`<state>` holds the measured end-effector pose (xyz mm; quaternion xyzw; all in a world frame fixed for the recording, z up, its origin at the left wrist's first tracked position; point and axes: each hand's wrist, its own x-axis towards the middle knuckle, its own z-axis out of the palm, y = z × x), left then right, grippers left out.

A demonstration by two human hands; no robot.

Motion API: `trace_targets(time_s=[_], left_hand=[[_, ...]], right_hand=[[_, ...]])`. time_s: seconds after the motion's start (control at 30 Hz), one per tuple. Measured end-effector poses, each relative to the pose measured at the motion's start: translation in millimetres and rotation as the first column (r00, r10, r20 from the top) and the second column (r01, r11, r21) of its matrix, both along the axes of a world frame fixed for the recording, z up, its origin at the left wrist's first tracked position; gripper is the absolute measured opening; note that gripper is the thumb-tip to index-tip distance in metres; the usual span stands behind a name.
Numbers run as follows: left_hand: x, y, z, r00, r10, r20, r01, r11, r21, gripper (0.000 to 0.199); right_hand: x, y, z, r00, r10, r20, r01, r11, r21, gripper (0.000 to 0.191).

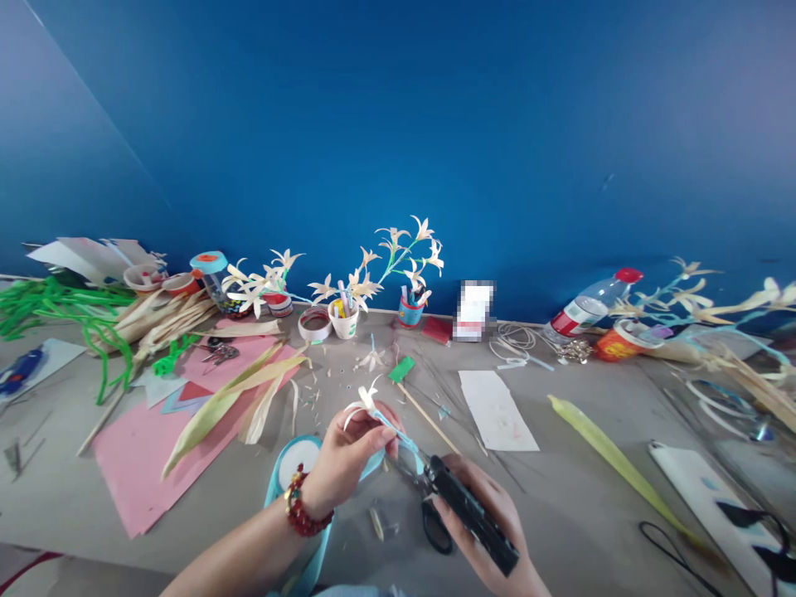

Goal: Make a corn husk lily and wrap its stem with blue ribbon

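My left hand (357, 452) is closed around a small cream flower (366, 400), made of husk-like petals. Its light-blue wrapped stem (407, 444) slants down to the right. In my right hand (491, 506) is a long black tool that looks like a glue gun (473, 514), its front end close to the lower part of the stem. Whether the tip touches the stem I cannot tell. Below lies a black loop like a scissors handle (436, 531), partly covered by my right hand. Under my left wrist is a light-blue holder with a white disc (299, 460).
Finished flowers (398, 240) stand in cups along the blue wall. Left are pink paper (146, 473), husks (211, 414) and green pipe cleaners (105, 332). Right are a bottle (584, 311), white paper (497, 410), a long husk (609, 452) and a white power strip (702, 497).
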<state>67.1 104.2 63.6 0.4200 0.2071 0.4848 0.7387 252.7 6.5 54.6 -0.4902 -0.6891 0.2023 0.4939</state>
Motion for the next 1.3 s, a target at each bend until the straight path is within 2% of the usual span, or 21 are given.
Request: trace_targets(time_s=[0.2,0.3,0.5,0.77,1.0,1.3], left_hand=[[1.8,-0.3,0.6,1.0,0.001,0.028,0.0,0.999,-0.036,0.005],[2.1,0.2,2.2,1.0,0.004,0.019,-0.003,0.999,-0.037,0.005],[0.9,-0.2,3.1,1.0,-0.002,-0.019,0.003,1.0,0.003,0.01],[-0.9,-0.5,3.5,0.996,0.007,-0.089,-0.006,1.0,0.02,0.016],[-3.2,-0.6,4.8,0.988,0.014,-0.153,-0.004,0.998,0.062,0.019],[-5.2,-0.7,3.6,0.985,0.003,-0.171,0.016,0.994,0.11,0.012]], right_hand=[[2.9,-1.0,-6.7,1.0,-0.015,0.019,0.015,1.0,-0.003,0.015],[3.4,-1.3,-4.6,1.0,-0.023,0.01,0.023,1.0,-0.005,0.015],[-1.8,3.1,2.9,0.999,0.034,-0.017,-0.035,0.999,-0.028,0.011],[5.7,0.1,-8.2,1.0,-0.006,0.008,0.006,0.999,-0.044,0.01],[1.5,2.8,5.3,1.0,0.025,-0.005,-0.025,0.999,-0.046,0.007],[7.5,-3.4,-3.2,1.0,-0.012,-0.001,0.012,0.995,-0.094,0.007]])
